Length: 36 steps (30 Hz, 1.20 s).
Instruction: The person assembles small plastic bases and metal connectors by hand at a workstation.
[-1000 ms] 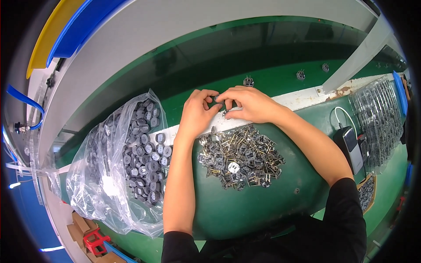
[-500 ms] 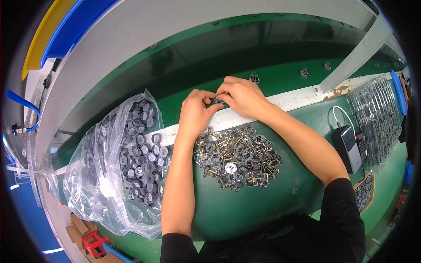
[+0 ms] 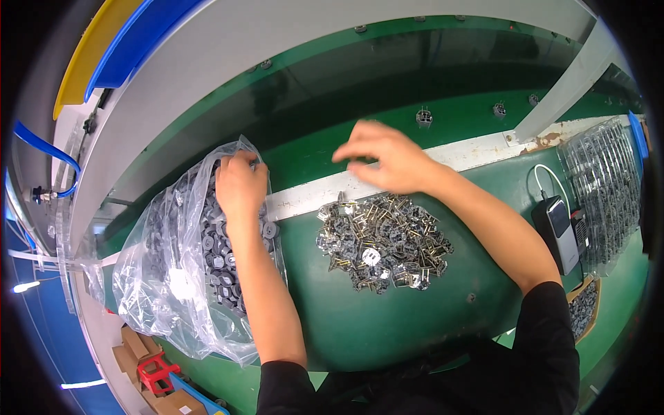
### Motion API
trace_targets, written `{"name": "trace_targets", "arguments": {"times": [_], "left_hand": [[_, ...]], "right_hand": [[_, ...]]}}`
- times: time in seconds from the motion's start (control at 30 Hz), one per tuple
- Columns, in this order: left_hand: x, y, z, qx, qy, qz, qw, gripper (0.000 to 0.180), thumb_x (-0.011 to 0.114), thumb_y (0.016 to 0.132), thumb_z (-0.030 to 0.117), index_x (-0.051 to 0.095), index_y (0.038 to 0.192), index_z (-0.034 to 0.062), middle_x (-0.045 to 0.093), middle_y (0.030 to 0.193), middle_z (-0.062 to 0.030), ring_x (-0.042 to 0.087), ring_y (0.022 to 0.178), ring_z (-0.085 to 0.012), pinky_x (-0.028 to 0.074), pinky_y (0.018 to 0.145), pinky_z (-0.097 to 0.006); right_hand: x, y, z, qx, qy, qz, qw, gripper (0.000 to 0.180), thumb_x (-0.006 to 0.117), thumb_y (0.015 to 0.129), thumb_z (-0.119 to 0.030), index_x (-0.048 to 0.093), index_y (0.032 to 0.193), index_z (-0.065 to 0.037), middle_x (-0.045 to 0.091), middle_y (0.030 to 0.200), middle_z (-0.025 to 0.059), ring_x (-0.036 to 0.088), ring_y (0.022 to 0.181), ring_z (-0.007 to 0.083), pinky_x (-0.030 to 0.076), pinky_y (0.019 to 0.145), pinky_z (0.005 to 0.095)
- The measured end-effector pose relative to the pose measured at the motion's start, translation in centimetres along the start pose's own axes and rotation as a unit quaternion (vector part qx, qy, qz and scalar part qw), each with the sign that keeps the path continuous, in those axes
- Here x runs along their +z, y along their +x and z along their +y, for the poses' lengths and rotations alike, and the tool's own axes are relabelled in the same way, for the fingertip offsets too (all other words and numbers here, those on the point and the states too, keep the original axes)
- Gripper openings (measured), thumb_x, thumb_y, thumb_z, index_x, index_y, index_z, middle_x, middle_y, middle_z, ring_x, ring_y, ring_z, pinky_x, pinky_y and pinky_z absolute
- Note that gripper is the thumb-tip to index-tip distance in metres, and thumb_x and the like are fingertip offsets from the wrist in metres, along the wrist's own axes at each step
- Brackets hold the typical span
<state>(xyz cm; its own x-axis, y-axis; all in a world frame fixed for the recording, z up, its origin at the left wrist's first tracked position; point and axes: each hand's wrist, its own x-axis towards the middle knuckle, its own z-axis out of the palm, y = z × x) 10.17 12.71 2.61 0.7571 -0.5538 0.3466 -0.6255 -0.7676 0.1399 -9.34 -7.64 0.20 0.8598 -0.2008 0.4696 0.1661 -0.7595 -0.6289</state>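
Note:
My left hand (image 3: 241,185) reaches into the mouth of a clear plastic bag (image 3: 181,283) at the left. Its fingers are curled down among round grey plastic parts (image 3: 223,261); the fingertips are hidden, so whatever they grip cannot be seen. Above the white rail (image 3: 304,200), my right hand (image 3: 389,158) hovers open, thumb and fingers apart and slightly blurred, nothing visible between them. Below that hand, a heap of small dark parts with brass-coloured pins (image 3: 387,238) lies on the green worktop (image 3: 387,321). One pale round disc (image 3: 371,257) sits on the heap.
Beyond the rail, a few finished-looking round pieces (image 3: 424,117) stand on a green belt (image 3: 311,151). At the right are a power bank (image 3: 559,232) with a white cable and clear trays (image 3: 602,197) of parts. A slanted grey post (image 3: 564,83) rises at the far right.
My hands have parted: the left moved left into the bag, the right stayed near the rail and opened. The small piece between them is out of sight. The whole view shifted slightly.

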Motion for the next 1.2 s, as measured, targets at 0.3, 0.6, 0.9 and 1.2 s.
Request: {"name": "trace_targets", "arguments": {"times": [0.3,0.6,0.9,1.2], "left_hand": [[0.7,-0.2,-2.5,-0.062,-0.065,-0.057,0.994,0.028,0.077,0.076,0.016,0.072,0.100,0.0040,0.066,0.100,-0.0165,0.065,0.094,-0.0348,0.051,0.085,-0.043],[-0.7,0.2,0.6,-0.003,-0.277,-0.042,0.960,0.015,0.073,0.081,0.010,0.072,0.093,0.0019,0.071,0.099,-0.0156,0.067,0.090,-0.0290,0.051,0.081,-0.036],[2.0,-2.2,8.3,0.171,-0.288,-0.118,0.935,0.041,0.074,0.077,0.005,0.063,0.116,0.0047,0.072,0.100,-0.0106,0.066,0.093,-0.0278,0.052,0.080,-0.036],[2.3,-2.3,9.4,0.134,-0.372,-0.154,0.906,0.043,0.073,0.077,0.003,0.061,0.119,0.0045,0.072,0.099,-0.0080,0.062,0.096,-0.0278,0.052,0.082,-0.038]], "right_hand": [[1.1,-0.4,-0.8,0.037,0.175,-0.172,0.969,0.014,0.075,0.083,-0.013,0.075,0.097,-0.012,0.060,0.096,0.0025,0.058,0.091,0.0198,0.049,0.077,0.0323],[0.8,0.1,0.6,0.112,0.256,-0.069,0.958,0.016,0.069,0.088,-0.005,0.070,0.103,-0.003,0.058,0.091,0.0035,0.054,0.073,0.0093,0.045,0.067,0.0247],[-0.4,0.5,1.2,0.173,0.141,0.044,0.974,0.016,0.076,0.082,-0.007,0.073,0.096,0.000,0.061,0.086,0.0042,0.063,0.079,0.0099,0.049,0.065,0.0261],[0.6,0.5,1.6,0.138,0.040,0.035,0.989,0.014,0.075,0.081,-0.013,0.073,0.090,-0.003,0.068,0.086,0.0103,0.066,0.075,0.0255,0.051,0.069,0.0357]]}}
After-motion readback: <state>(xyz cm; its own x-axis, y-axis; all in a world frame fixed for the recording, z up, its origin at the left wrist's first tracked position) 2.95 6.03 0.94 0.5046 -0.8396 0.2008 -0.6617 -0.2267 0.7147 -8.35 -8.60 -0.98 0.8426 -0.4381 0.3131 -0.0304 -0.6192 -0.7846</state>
